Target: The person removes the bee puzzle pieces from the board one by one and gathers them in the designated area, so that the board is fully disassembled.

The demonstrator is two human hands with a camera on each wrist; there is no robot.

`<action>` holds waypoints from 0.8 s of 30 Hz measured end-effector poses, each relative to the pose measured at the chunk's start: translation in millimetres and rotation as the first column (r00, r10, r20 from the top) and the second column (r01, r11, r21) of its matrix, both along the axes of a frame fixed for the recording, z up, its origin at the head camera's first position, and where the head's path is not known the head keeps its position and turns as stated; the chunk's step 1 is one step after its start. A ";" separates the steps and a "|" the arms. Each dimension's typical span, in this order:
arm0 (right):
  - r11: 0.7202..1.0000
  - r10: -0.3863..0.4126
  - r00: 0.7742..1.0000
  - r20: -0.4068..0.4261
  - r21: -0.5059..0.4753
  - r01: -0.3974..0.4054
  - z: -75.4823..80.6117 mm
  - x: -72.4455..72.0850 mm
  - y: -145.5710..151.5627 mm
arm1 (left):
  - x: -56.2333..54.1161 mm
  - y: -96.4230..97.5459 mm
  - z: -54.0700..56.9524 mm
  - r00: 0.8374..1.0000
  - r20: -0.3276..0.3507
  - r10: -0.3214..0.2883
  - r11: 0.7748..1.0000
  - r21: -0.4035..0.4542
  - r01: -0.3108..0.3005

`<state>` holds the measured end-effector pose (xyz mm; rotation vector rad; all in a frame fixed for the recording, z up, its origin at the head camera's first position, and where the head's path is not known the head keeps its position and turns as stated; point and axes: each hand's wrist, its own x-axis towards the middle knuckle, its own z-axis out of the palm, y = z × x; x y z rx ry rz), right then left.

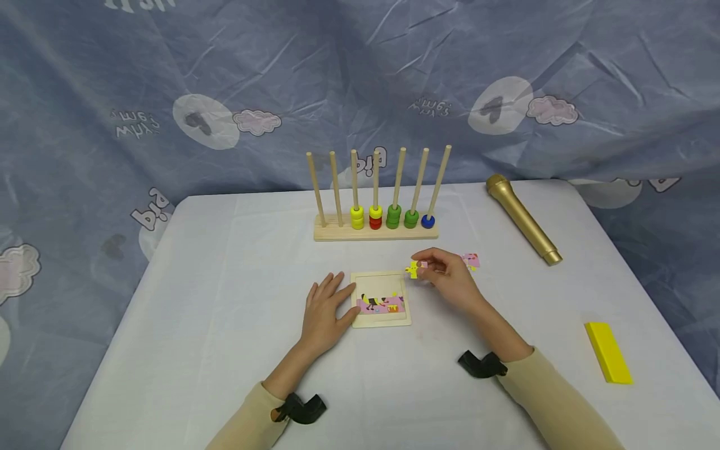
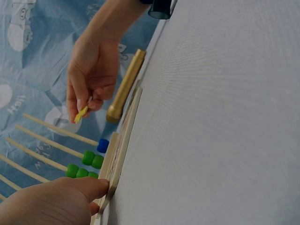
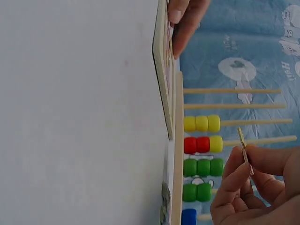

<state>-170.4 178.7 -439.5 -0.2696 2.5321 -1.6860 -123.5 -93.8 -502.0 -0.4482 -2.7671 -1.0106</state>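
Observation:
A small square wooden puzzle tray [image 1: 382, 323] lies flat on the table, a pink picture strip [image 1: 381, 305] filling its lower part. My left hand [image 1: 324, 320] rests at the tray's left side with fingers spread, and its thumb touches the edge, as the left wrist view also shows. Between thumb and fingertips, my right hand [image 1: 452, 282] pinches a yellow and pink puzzle piece [image 1: 414, 269] just off the tray's upper right corner. Seen edge-on in the right wrist view, the piece [image 3: 242, 136] is held above the table. Another pink piece [image 1: 471, 260] lies behind the right hand, partly covered by it.
Behind the tray stands a wooden peg rack [image 1: 375, 233] with upright rods and yellow, red, green and blue beads. A gold microphone [image 1: 524, 220] lies at the back right. Toward the right edge is a yellow block [image 1: 609, 353]. A printed cloth hangs behind the table.

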 end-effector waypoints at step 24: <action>0.954 -0.266 0.961 0.078 0.168 0.250 -6.5 6.2 102.0 | -0.9 -0.2 0.4 1.000 -0.006 -0.001 1.000 -0.006 0.001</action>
